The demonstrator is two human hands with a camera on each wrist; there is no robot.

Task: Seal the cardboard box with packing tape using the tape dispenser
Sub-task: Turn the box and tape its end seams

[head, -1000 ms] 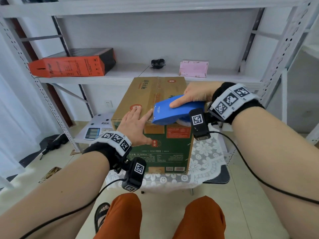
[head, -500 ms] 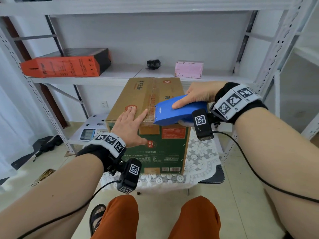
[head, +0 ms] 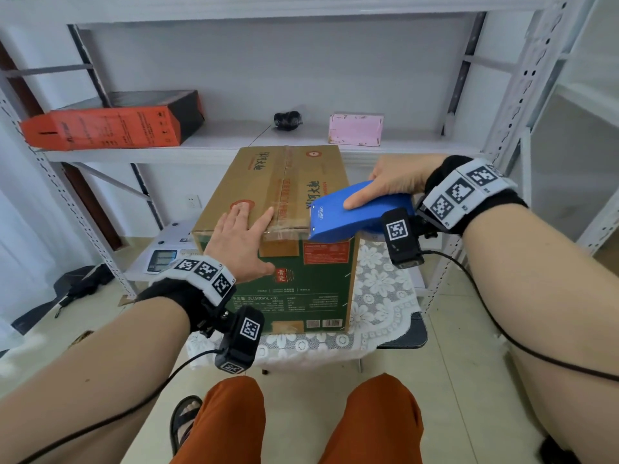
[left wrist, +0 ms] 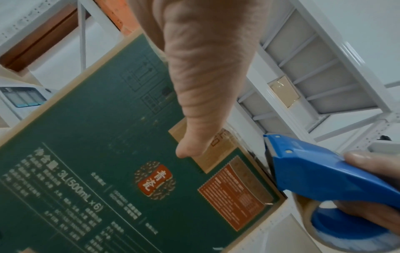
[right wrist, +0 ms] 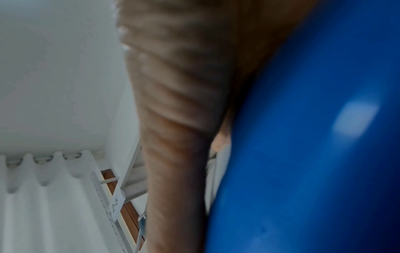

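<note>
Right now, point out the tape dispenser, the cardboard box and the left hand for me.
tape dispenser (head: pixel 341 217), head view, on its blue top cover.
cardboard box (head: pixel 301 286), head view, on its green front face.
left hand (head: pixel 239 239), head view, on the back of the hand.

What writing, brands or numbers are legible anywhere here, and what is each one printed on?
"3L(500mL×6)": green front of the cardboard box.
"青瓷", as best I can read it: red seal on that front.
"2-5": white tag on the shelf post.
A small white brand mark on the blue tape dispenser is too small to read.
The box's other Chinese print is too blurred to read.
</note>
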